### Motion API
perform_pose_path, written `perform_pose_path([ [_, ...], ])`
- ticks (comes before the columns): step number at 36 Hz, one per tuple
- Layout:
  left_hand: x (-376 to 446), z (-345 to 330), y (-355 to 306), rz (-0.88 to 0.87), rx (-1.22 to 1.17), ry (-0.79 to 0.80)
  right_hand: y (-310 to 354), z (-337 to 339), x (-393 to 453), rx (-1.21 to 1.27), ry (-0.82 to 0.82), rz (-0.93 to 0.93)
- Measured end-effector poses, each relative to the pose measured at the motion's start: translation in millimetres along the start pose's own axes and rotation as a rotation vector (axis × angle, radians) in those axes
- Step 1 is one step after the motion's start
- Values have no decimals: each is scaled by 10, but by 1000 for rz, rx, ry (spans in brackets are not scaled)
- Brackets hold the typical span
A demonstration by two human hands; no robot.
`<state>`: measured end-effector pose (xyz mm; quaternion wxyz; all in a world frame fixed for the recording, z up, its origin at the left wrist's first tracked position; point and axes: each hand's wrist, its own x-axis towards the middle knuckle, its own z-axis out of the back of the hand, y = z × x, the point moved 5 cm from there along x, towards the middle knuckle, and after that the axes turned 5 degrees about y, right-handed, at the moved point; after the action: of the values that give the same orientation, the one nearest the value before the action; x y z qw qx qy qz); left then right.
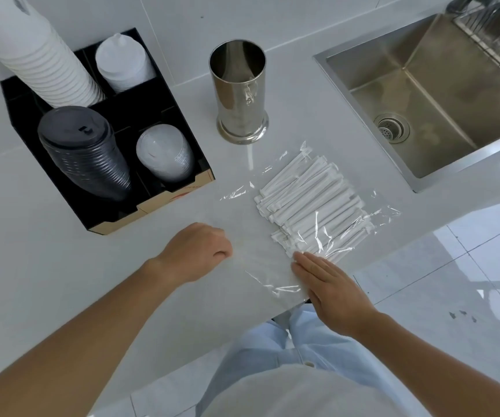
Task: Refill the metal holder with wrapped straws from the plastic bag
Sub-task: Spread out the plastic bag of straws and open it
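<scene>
Lying bagged, wrapped straws (312, 200); holder (239, 91) empty.

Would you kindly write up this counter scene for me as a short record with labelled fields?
Holder: shiny cylindrical metal holder, upright on the white counter, looks empty
Straws: white paper-wrapped straws, piled inside the clear plastic bag lying flat
Left hand: closed in a loose fist at the bag's left edge; whether it pinches the film is unclear
Right hand: flat, fingers extended on the bag by the nearest straws
Left of holder: black cup-and-lid organiser
Right of holder: steel sink
</scene>
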<state>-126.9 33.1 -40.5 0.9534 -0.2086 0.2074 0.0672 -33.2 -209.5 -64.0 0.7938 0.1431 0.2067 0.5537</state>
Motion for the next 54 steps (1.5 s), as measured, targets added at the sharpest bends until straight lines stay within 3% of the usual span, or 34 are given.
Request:
perform_pose_path([
  [9,-416,8,37,-53,-1,-204,23,16,76,-72,29,-9],
  [17,-495,-234,-212,-147,-9,-266,80,81,190,-120,26,-41],
  [32,-595,-240,216,57,-174,-429,230,78,307,-71,170,-51],
  [37,-654,-413,318,269,-567,-481,183,274,415,7,177,-46],
  [43,-708,-658,171,652,-1273,-542,-38,512,664,-3,163,-43],
  [49,-685,-891,-59,874,-1611,-635,-246,702,955,-13,148,-9],
  [54,-676,-983,-205,999,-1663,-647,-423,817,1186,-53,190,21],
])
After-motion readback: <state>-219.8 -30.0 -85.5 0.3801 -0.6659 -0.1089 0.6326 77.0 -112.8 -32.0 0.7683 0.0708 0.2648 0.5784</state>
